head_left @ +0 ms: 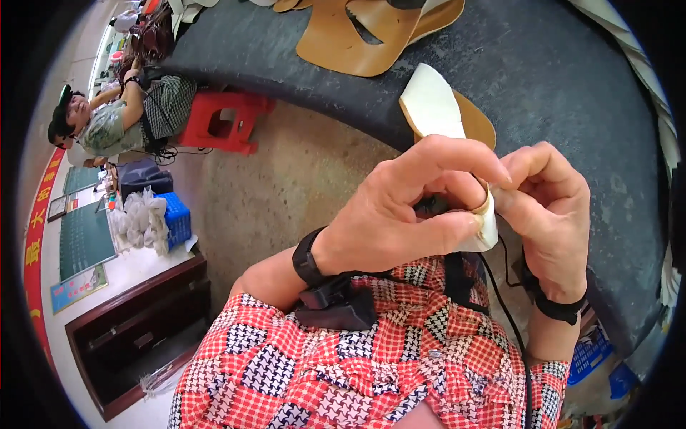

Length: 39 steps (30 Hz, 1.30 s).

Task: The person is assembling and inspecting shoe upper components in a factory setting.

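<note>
My left hand [407, 204] and my right hand [549, 204] meet in front of me, above my lap. Between them they pinch the edge of a small curved piece [489, 227], white on one face with a tan edge, like cut leather. The left thumb presses on its rim, and the right fingertips close against its other side. Just beyond my left hand a white panel [433, 104] with a tan layer [475, 121] overlaps the table edge. My fingers hide whether it joins the piece I hold.
A dark worktable [529, 64] curves across the far and right sides, with tan cut panels [343, 43] on it. At the left, a person [107, 118] sits beyond a red stool [221, 121]. A dark wooden cabinet [136, 336] and a blue basket [177, 220] stand nearer.
</note>
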Each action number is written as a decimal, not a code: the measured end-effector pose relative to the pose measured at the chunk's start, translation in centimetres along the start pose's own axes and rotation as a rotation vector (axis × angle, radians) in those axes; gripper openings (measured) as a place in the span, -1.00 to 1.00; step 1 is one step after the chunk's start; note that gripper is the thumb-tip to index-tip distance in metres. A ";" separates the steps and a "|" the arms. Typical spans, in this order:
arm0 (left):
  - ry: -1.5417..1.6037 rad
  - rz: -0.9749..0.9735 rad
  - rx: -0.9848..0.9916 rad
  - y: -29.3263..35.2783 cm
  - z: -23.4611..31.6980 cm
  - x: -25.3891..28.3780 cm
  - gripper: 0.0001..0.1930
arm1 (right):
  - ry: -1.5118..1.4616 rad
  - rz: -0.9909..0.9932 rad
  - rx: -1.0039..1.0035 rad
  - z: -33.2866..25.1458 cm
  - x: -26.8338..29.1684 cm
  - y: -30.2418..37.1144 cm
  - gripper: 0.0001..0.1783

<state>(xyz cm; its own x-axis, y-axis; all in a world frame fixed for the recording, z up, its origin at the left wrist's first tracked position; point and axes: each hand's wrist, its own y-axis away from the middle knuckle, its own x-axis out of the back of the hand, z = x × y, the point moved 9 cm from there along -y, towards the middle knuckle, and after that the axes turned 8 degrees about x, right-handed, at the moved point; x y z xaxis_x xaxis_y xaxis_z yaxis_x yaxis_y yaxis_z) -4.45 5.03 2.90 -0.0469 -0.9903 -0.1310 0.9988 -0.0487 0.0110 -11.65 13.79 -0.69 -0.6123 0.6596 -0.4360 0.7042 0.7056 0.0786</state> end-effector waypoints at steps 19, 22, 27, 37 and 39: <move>-0.122 -0.039 0.005 0.0 -0.6 0.2 -0.59 | 0.195 -0.025 -0.393 3.0 1.9 0.8 -0.64; -0.113 -0.098 0.098 -0.3 -0.7 -0.6 -0.61 | 0.198 -0.047 -0.410 3.0 1.7 0.6 -0.69; -0.224 -0.089 0.010 -0.5 -0.4 -0.5 -0.62 | 0.040 -0.088 -0.367 2.3 1.5 0.6 -0.77; 0.202 -0.038 0.084 -0.9 -1.3 -0.8 -0.66 | 0.375 0.010 0.010 -0.1 1.0 0.9 -0.92; 0.192 0.082 0.281 -1.3 -3.3 -0.3 -0.73 | 0.699 0.041 0.139 -1.1 1.8 0.6 -0.93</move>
<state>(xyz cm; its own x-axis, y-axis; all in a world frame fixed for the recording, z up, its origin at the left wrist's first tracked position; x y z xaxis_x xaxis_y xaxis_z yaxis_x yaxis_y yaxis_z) -5.63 5.77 -0.34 0.0643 -0.9510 -0.3025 0.9540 -0.0304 0.2983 -12.74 15.68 -0.40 -0.6384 0.7296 0.2452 0.7426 0.6676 -0.0530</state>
